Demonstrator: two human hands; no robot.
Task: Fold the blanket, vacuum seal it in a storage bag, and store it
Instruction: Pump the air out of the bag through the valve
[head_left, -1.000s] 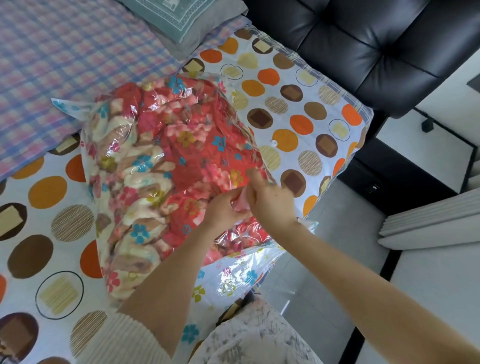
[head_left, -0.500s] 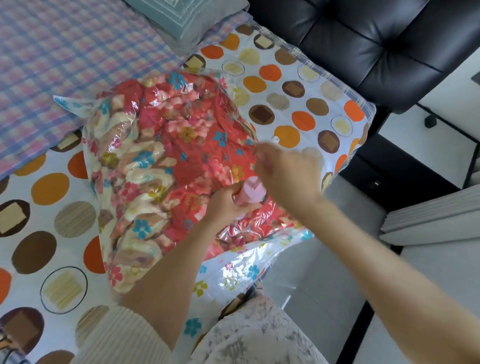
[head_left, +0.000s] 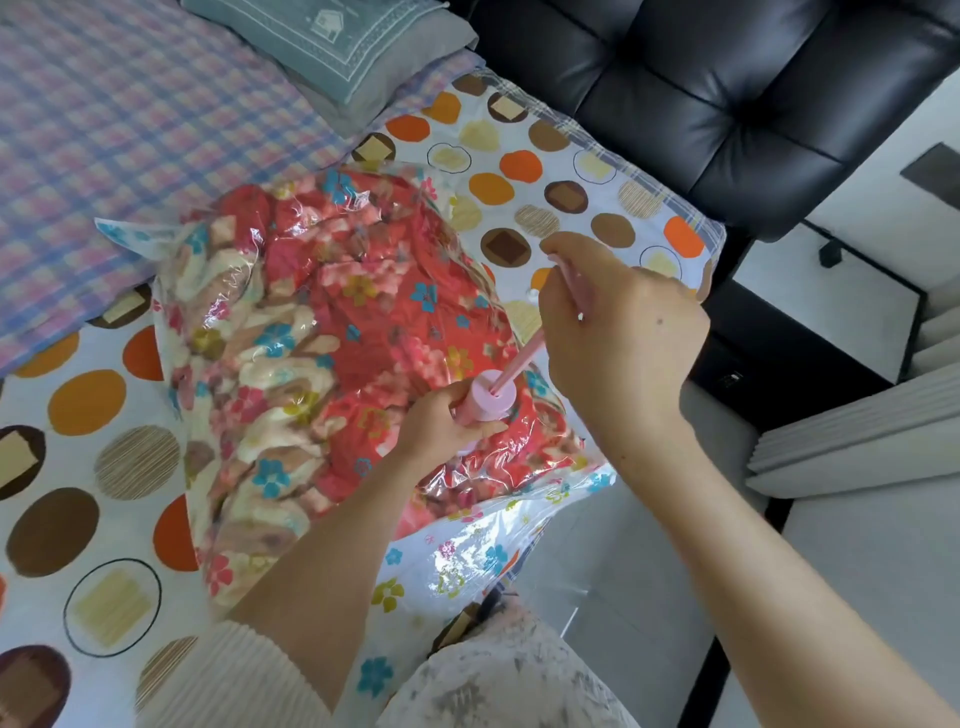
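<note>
On the spotted sheet (head_left: 130, 525) lies the clear storage bag (head_left: 249, 291), reaching the sheet's right edge, with the red floral blanket (head_left: 363, 312) inside. The left hand (head_left: 441, 431) curls round the pink pump (head_left: 491, 401), which stands on the bag's right part. Just above, the right hand (head_left: 618, 332) grips the extended plunger (head_left: 521, 357).
</note>
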